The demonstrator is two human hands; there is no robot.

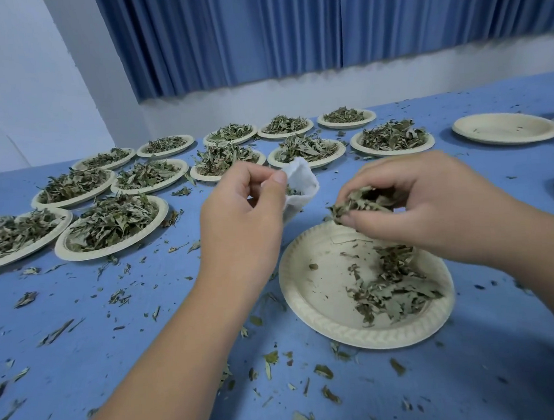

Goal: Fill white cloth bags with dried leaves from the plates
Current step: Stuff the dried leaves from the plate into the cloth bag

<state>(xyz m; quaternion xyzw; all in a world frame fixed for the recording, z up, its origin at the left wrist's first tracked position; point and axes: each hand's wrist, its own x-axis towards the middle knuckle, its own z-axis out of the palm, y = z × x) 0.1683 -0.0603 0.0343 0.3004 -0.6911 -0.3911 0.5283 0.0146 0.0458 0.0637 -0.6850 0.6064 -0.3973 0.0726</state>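
Leaf crumbs point(117, 296) litter blue table point(67, 372) beneath pleated blue curtains point(289, 28)

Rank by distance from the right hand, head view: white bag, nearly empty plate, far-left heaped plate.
1. Nearly empty plate, just below the right hand.
2. White bag, just left, held by the left hand.
3. Far-left heaped plate, far over on the left side.

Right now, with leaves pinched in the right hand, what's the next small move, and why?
Probably carry the right hand across to the white cloth bag and release its clump of dried leaves inside. The left hand holds the bag's mouth open, and the clump is held above the near plate.
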